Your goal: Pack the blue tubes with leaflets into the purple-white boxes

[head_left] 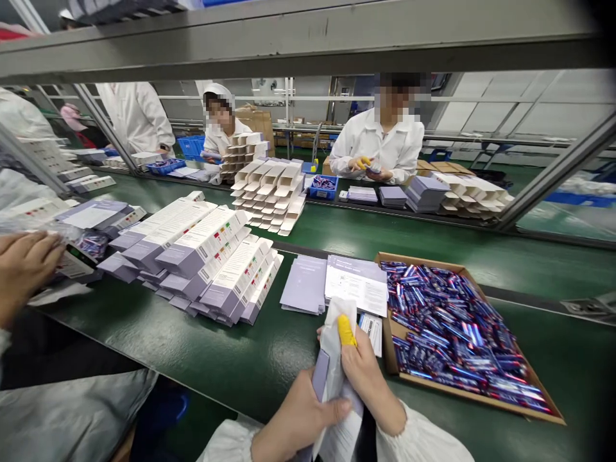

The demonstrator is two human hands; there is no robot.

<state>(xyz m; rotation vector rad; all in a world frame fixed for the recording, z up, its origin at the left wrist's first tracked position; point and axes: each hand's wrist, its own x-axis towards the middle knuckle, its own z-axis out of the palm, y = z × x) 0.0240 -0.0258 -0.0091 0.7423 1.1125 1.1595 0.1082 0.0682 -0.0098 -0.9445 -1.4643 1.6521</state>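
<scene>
Near the front edge of the table, my left hand (pixel 298 414) is wrapped round a lilac and white carton (pixel 353 427), with a lilac flap standing up at its top end. My right hand (pixel 366 372), with a yellow cover on its thumb, grips a white translucent pouch (pixel 342 309) at the mouth of the carton. The pouch's lower part overlaps the carton; how far inside it reaches I cannot tell. Just beyond my hands lie lilac leaflets (pixel 303 285) and printed white sheets (pixel 359 285). A small white printed card (pixel 371 330) is partly hidden behind my right hand.
An open cardboard tray (pixel 534 417) of batteries (pixel 443 327) stands at right. Stacked cartons (pixel 206 256) lie at left, near another person's hand (pixel 26 269). Across the green belt (pixel 356 234), co-workers sit behind open cartons (pixel 272 192) and a blue bin (pixel 322 191). A metal beam (pixel 308 38) crosses overhead.
</scene>
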